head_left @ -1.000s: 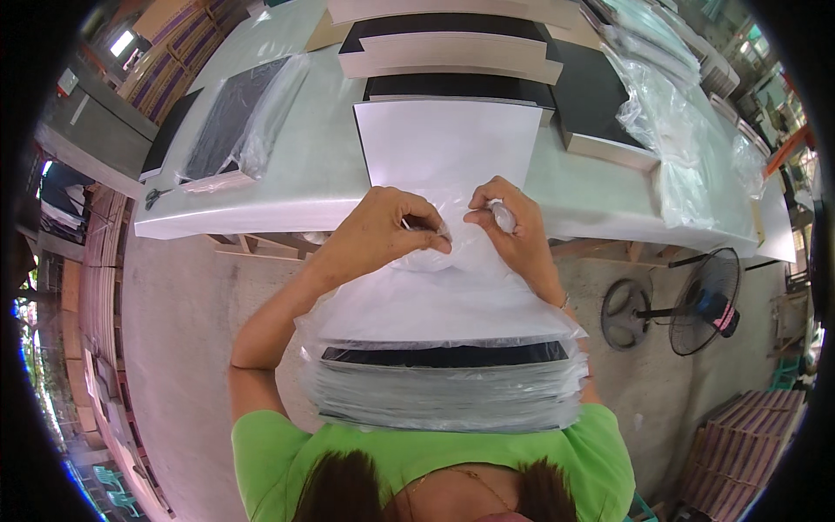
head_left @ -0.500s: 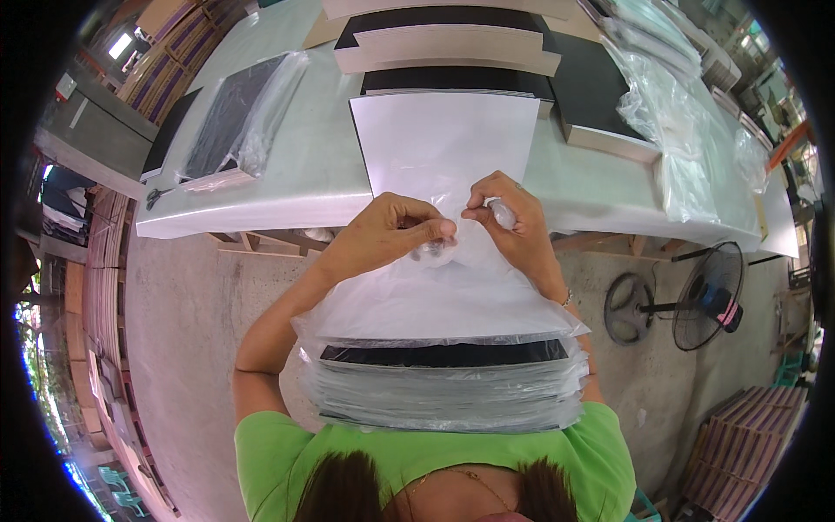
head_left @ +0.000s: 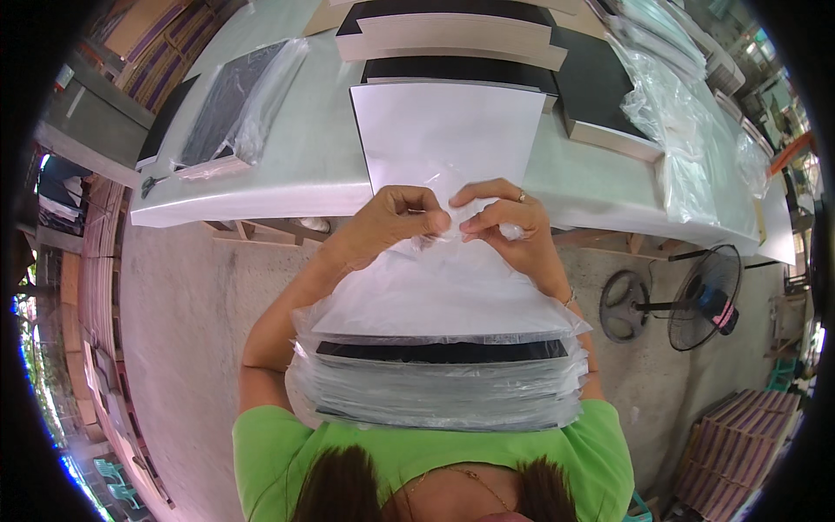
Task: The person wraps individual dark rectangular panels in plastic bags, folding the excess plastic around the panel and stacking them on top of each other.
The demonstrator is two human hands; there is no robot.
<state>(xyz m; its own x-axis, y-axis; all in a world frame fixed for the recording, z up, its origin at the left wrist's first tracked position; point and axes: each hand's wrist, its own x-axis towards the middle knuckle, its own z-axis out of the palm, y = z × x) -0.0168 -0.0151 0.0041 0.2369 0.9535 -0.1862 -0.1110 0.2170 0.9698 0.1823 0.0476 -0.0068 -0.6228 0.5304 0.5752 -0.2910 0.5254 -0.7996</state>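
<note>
My left hand [head_left: 391, 224] pinches clear plastic between thumb and fingers. Close beside it, my right hand [head_left: 515, 228] is closed on crumpled clear plastic too, its index finger raised and bent toward the left hand. The plastic looks like the gathered end of a clear bag [head_left: 439, 300] over a white sheet. Just under my hands, between my arms, lies a thick stack of plastic-wrapped flat panels [head_left: 439, 391], with a black edge showing. Beyond my hands a white sheet [head_left: 448, 126] rests at the table's near edge; its lower end is hidden by hands and plastic.
A pale-covered table [head_left: 304, 161] spans the front. It bears black boards with tan edges [head_left: 461, 39], a wrapped black panel [head_left: 230, 109], scissors [head_left: 150, 184] and loose clear plastic [head_left: 696, 170]. At right stand a fan [head_left: 706, 297] and a bundled stack [head_left: 739, 444].
My right index finger has lifted and stretched toward the left hand. Both hands have shifted slightly, and the plastic is bunched between them. The wrapped stack stays nearly where it was.
</note>
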